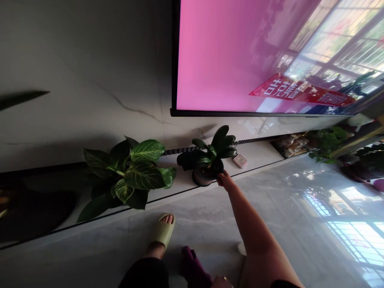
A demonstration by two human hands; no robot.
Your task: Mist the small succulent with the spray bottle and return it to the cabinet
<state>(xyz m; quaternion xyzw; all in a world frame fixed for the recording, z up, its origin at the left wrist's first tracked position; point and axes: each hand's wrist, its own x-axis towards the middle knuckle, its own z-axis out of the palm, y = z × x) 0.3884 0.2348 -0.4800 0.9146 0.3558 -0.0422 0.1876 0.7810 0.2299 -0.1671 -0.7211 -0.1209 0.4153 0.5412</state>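
Observation:
My right hand (223, 178) reaches out and grips the rim of a dark plant pot (204, 178), its fingers closed on the right side. From the pot grows a plant with thick, dark green leaves (221, 142), and the pot stands on a low white ledge (177, 180). At the bottom edge of the view, only part of my left hand (222, 282) shows, with a ring on one finger. A dark purple cloth (193, 267) hangs beside it and seems held in it; most of those fingers are cut off.
Left of the pot spreads a larger plant with veined leaves (141, 170). A small square box (240, 161) lies on the ledge to the right. Above hangs a big television (216, 60) with a pink screen. My foot in a light green slipper (163, 232) stands on the glossy floor.

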